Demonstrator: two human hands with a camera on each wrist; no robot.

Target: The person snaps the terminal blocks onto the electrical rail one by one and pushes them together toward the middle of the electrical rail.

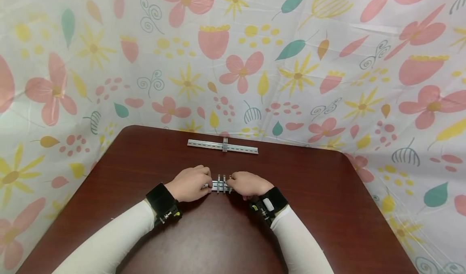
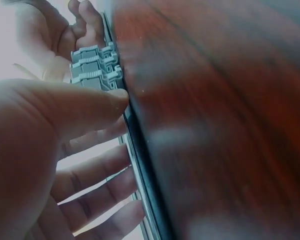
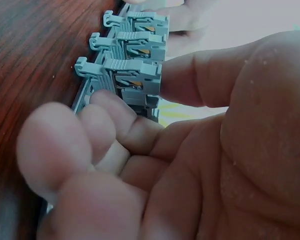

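Observation:
A short metal DIN rail point(image 1: 214, 187) lies between my two hands near the middle of the table. Three grey terminal blocks point(image 2: 92, 65) sit side by side across it. At the rail's left part my left hand point(image 1: 191, 184) grips it, thumb on one side and fingers on the other. On the right, my right hand point(image 1: 251, 184) pinches the rightmost terminal block point(image 3: 132, 75), with one digit against its end and others curled low beside the rail. That hand covers the rail's right end in the head view.
A second, longer DIN rail point(image 1: 204, 144) lies near the back edge of the dark red-brown table point(image 1: 153, 152), with a few grey blocks point(image 1: 225, 144) on its middle. Behind the table hangs a flowered curtain point(image 1: 240, 64).

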